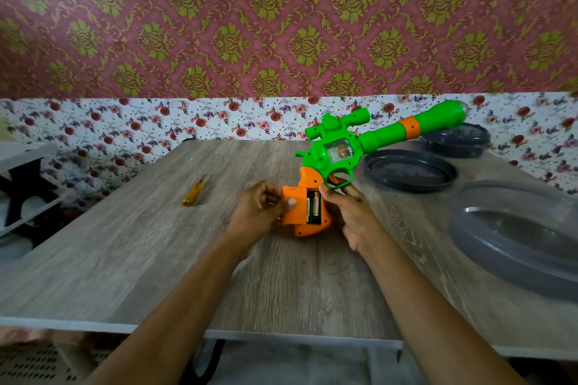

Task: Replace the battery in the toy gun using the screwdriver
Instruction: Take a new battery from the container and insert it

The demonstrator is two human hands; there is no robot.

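The left hand (259, 208) has its fingers curled and its thumb laid on the face of the orange battery cover (292, 205), pinching it at the left side of the grip. The right hand (350, 212) wraps round the right side of the grip, with its thumb by the top of the opening and a finger under the trigger guard. Together they hold the toy gun (328, 156) just above the middle of the table (156, 259), butt towards the person and the green barrel pointing away to the far right.

The cover sits shifted to the left, and the open slot shows a battery (314, 205) lying inside. The step in hand looks like the cover sliding off or back on. Which way it is going, and whether this battery is the old or the new one, I cannot tell.

If the battery is the old one, the next move calls for a fingertip to lever it out while the right hand steadies the grip. If it is the new one, the cover must be lined up and slid shut, then screwed down.

The screwdriver (192, 194), with a yellow handle, lies on the table to the left, well apart from the hands.

A small raised mark near the cover's top edge is too small to read. No other writing or brand shows.
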